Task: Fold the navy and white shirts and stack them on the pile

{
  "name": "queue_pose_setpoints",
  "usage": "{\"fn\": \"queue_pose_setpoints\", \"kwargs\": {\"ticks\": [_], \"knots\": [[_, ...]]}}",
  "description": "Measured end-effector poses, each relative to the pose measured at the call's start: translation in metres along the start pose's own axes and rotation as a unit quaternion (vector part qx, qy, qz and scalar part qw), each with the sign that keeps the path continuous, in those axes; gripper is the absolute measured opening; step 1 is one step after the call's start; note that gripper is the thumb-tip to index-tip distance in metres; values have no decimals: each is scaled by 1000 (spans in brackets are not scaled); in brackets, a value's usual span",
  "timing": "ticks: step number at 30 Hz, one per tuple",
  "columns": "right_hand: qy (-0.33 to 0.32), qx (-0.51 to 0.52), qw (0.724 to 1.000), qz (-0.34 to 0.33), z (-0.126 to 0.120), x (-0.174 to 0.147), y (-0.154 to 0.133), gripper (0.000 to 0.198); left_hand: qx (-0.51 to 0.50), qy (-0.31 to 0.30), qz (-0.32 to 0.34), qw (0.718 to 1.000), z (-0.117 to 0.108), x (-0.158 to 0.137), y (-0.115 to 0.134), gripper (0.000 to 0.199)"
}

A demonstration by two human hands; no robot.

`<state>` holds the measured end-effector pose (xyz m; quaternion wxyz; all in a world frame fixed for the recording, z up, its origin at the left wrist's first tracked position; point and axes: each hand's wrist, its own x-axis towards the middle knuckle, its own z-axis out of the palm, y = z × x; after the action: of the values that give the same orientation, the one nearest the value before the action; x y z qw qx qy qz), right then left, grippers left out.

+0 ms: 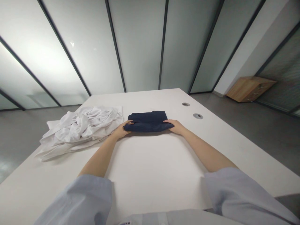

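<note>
A dark navy piece of folded cloth (147, 118) lies on the white table (154, 175), in the middle of the view. Its near edge forms a thick fold, slightly raised off the tabletop at the ends. My left hand (122, 129) grips the left end of that fold, fingers on top and the rest partly under the cloth. At the right end, my right hand (176, 127) pinches the same fold, its thumb side above and other fingers beneath. What kind of garment the cloth is cannot be made out.
A crumpled heap of white cloth (82, 128) lies to the left, close to my left hand and reaching the table's left edge. Two round grommets (198, 116) are set into the tabletop at right. Beyond stand frosted glass panels (138, 43) and a wooden cabinet (249, 89).
</note>
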<state>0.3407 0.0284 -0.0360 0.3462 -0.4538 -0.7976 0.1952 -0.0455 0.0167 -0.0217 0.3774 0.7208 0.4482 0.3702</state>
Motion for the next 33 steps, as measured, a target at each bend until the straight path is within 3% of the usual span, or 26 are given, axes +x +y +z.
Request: {"fn": "queue_pose_setpoints", "kwargs": {"ticks": [3, 8, 12, 17, 24, 29, 33], "knots": [[-4, 9, 1000, -5, -1, 2, 2, 32, 11, 5, 4, 1000, 0, 1, -5, 63], [7, 33, 999, 42, -3, 4, -2, 25, 43, 58, -68, 995, 3, 6, -8, 59], [29, 29, 996, 77, -2, 7, -5, 28, 51, 93, -31, 994, 3, 7, -2, 63], [52, 19, 994, 97, 0, 11, -4, 30, 84, 116, -77, 987, 2, 8, 4, 57], [67, 0, 994, 88, 0, 12, -9, 36, 82, 165, -47, 982, 5, 12, 4, 57], [63, -78, 989, 112, 2, 14, -14, 34, 185, 179, -105, 960, 6, 13, 9, 51], [59, -163, 975, 139, 5, 14, -18, 30, 301, 192, -150, 922, 10, 13, 15, 46]]}}
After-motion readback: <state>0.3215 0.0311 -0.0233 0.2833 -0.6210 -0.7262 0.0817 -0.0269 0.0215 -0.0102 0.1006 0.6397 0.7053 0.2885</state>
